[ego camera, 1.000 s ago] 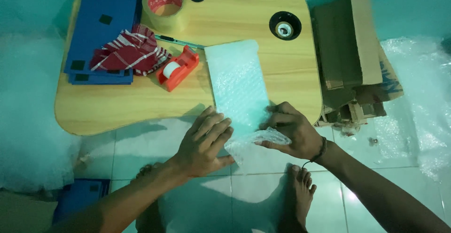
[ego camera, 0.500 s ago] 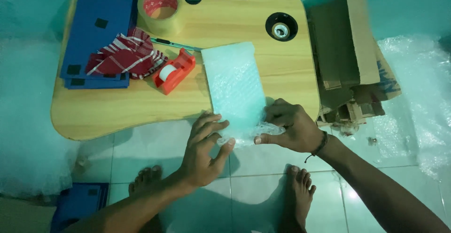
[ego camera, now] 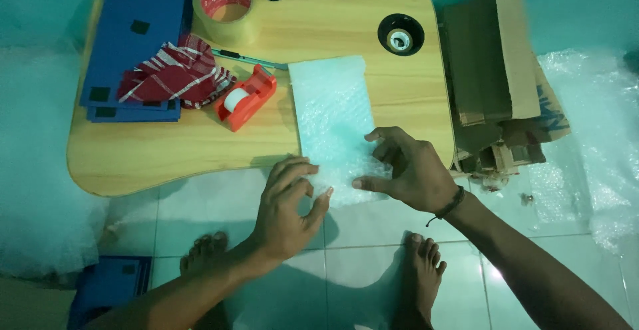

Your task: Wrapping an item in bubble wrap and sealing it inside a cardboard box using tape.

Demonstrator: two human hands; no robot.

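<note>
Both hands slid nearer: left hand and right hand pinch the pale bubble-wrap sheet; tugging could tear it.

The picture is rather dim and has a strong teal colour cast. Soft light comes from above, so the wooden lap table throws a dark shadow on the floor tiles in front of it. The bubble wrap sheet shines pale, with small glints. Focus is fairly sharp in the middle; corners look darker and softer.
</note>
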